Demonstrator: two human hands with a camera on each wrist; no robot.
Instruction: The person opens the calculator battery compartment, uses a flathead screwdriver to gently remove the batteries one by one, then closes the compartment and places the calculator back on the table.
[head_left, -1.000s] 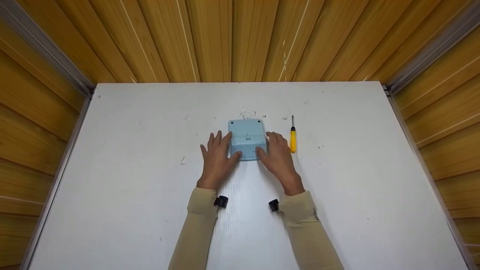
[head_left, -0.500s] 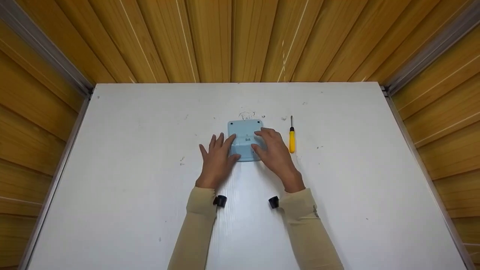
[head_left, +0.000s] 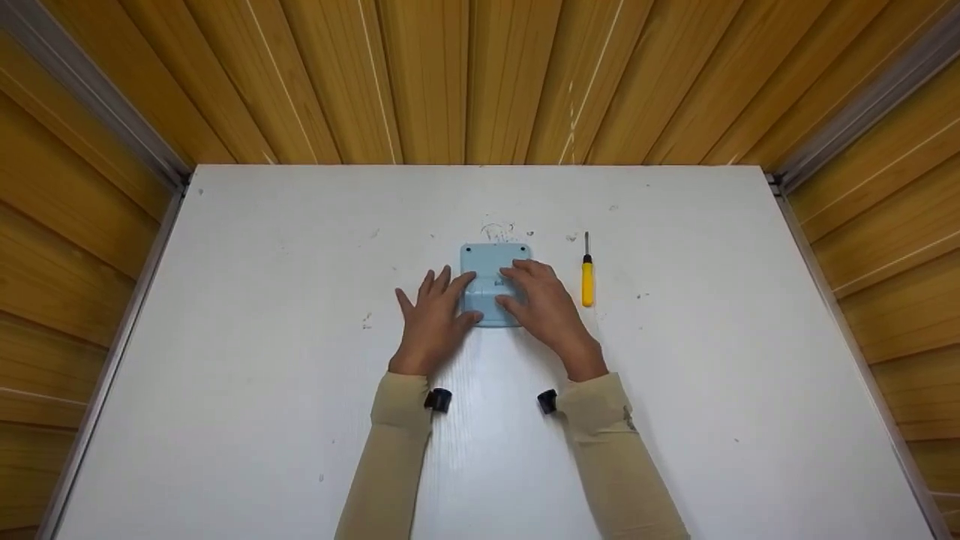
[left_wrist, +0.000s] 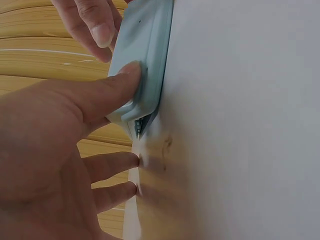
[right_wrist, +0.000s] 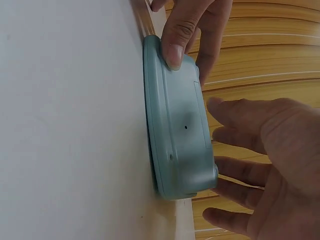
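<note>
A light blue calculator [head_left: 487,261] lies back side up on the white table, with dark round spots at its far corners. My left hand [head_left: 433,322] holds its left side, thumb on the near-left corner and index finger farther up; the other fingers spread over the table. In the right wrist view, that thumb presses on the calculator [right_wrist: 187,125]. Over the right half of the back hovers my right hand [head_left: 551,311], fingers loosely bent, holding nothing; whether a fingertip touches the cover, I cannot tell. The calculator's front face is hidden underneath.
A yellow-handled screwdriver [head_left: 587,281] lies to the right of my right hand, tip pointing away. Scuff marks dot the white table [head_left: 262,337]. Wood-slat walls [head_left: 427,82] stand behind it and at both sides.
My right hand has left the calculator's right edge and shifted left over its back. My left hand stays at the left side, its index finger slightly farther onto the case.
</note>
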